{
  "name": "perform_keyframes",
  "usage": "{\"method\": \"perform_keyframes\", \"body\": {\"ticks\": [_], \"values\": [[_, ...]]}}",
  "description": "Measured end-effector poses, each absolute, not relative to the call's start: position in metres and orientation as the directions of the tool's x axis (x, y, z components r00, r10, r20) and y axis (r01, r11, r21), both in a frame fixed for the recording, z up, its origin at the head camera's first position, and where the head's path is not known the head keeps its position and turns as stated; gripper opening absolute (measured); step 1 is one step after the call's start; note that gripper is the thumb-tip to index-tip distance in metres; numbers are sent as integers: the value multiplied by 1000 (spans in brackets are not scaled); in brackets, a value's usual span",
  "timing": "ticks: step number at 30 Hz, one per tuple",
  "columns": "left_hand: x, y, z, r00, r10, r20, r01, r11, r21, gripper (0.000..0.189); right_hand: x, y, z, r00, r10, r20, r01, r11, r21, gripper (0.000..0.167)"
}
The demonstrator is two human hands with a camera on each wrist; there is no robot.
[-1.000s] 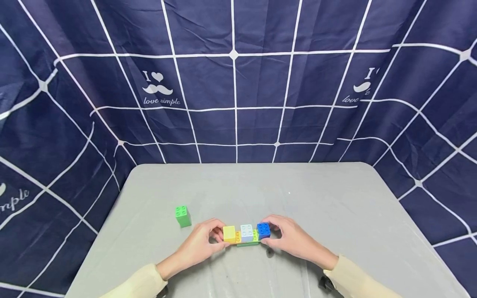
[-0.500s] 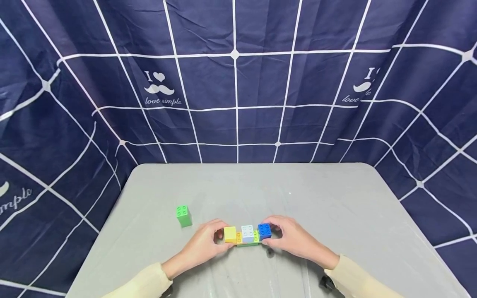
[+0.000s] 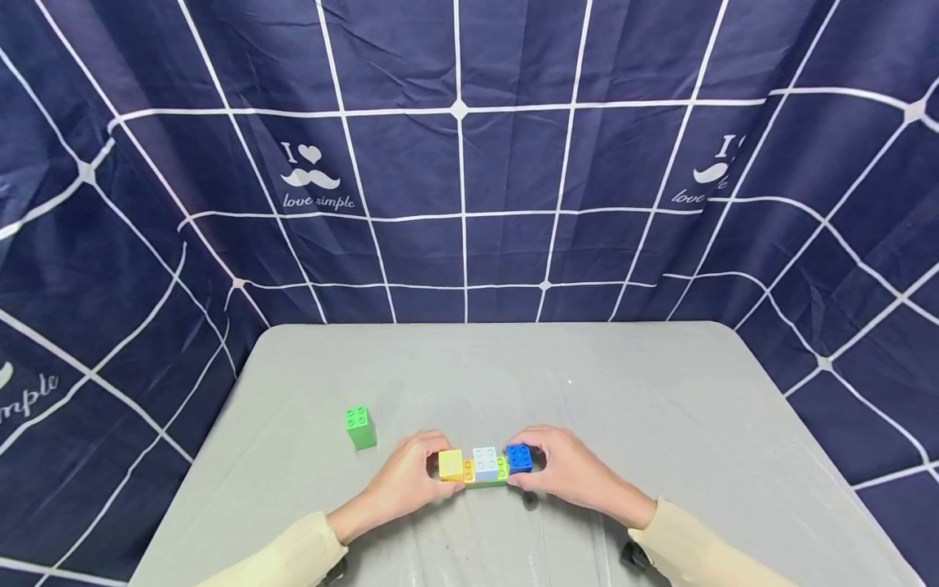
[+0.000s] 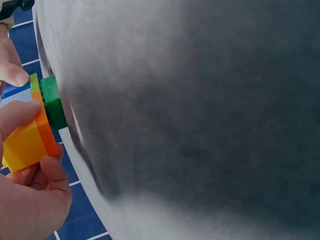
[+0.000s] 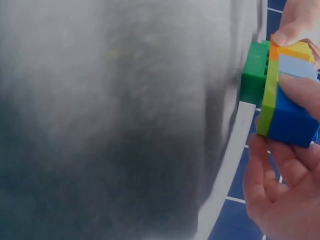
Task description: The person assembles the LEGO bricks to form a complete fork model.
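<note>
Both hands hold a small toy building-brick structure at the front middle of the table. My left hand (image 3: 411, 473) grips its left end, thumb on the near side of the orange plate (image 4: 45, 132) and fingers behind the yellow brick (image 3: 451, 463). My right hand (image 3: 563, 466) grips the other end, with the blue brick (image 3: 518, 458) and lime plate (image 5: 269, 95) between thumb and fingers. A pale blue brick (image 3: 485, 463) sits between yellow and blue. Underneath is a dark green brick (image 5: 254, 72); its studs show in a narrow gap below the plates.
A tall bright green brick (image 3: 361, 428) stands on the grey table (image 3: 469, 367), to the left of the hands. Beyond the table's edge hangs a dark blue curtain (image 3: 506, 244) with white lines, at the back and both sides.
My left hand has shifted slightly right and closed in round the yellow end. The structure has come slightly toward me. The bright green brick stays in place.
</note>
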State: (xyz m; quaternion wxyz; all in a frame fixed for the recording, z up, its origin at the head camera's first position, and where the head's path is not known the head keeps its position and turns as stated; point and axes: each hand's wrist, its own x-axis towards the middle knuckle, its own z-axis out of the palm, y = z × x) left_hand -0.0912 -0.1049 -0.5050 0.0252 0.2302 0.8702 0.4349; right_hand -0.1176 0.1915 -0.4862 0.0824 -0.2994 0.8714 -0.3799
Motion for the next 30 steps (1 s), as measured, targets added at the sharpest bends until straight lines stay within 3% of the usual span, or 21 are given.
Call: {"method": "perform_keyframes", "body": {"ticks": [11, 22, 30], "values": [[-88, -106, -508, -882, 443, 162, 392, 497, 774, 25, -118, 191, -486, -792, -601, 105, -490, 524, -696, 29], [-93, -108, -509, -860, 475, 188, 434, 486, 758, 27, -115, 190, -490, -823, -563, 72, -437, 549, -713, 29], [-94, -107, -507, -865, 470, 174, 413, 472, 779, 27, -115, 192, -492, -808, -575, 128, -493, 540, -683, 29]]}}
